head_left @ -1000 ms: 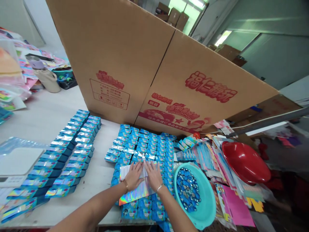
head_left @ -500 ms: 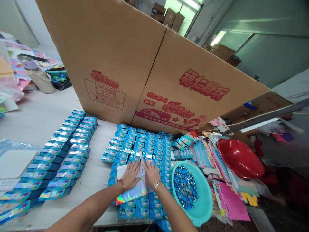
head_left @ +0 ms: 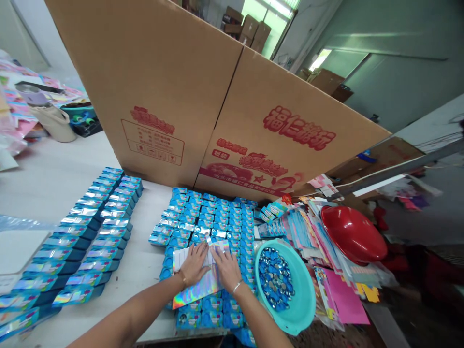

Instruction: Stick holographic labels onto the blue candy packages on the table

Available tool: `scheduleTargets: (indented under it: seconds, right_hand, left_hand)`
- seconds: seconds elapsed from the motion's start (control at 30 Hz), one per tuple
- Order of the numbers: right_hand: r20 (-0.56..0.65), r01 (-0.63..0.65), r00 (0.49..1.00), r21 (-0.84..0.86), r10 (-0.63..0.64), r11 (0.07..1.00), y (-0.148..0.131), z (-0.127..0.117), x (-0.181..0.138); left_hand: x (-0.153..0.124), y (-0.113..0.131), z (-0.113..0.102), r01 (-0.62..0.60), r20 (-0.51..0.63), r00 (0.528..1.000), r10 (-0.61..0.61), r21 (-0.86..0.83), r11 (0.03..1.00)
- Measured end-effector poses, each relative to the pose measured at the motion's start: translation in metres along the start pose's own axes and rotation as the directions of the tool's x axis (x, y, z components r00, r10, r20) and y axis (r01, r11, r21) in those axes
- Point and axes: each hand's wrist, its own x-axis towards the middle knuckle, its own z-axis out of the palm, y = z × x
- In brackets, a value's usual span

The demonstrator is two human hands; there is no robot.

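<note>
A shiny rainbow-silver card [head_left: 197, 296], apparently a folded carton blank, lies on top of rows of small blue boxes [head_left: 210, 319]. My left hand [head_left: 194, 265] rests flat on its left part, fingers stretched forward. On its right part lies my right hand [head_left: 226, 268], fingers also extended and pressing on the surface. A narrow flap stands up just beyond the fingertips. Both palms hide much of the card, and the boxes beneath it are covered. Many of the boxes around it show round recesses on top.
A turquoise basin [head_left: 304, 304] of blue-and-silver round pieces stands at the right. Beyond it are stacked printed cards [head_left: 300, 232] and a red basin [head_left: 353, 234]. Two rows of blue boxes [head_left: 96, 241] run along the left. A large cardboard carton [head_left: 174, 87] walls off the back.
My right hand has slid slightly back toward me, showing more of the card's far edge. My left hand stays flat on the card. The whole view has shifted a little.
</note>
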Motion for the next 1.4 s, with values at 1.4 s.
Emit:
scheduleTargets:
  seconds: [1.4]
  right_hand:
    - [0.046,-0.175,0.982,0.559,0.181,0.81,-0.013,-0.073,-0.063]
  left_hand:
    - [0.001,-0.002,0.001,0.015,0.02,1.0,-0.014,-0.058,0.998]
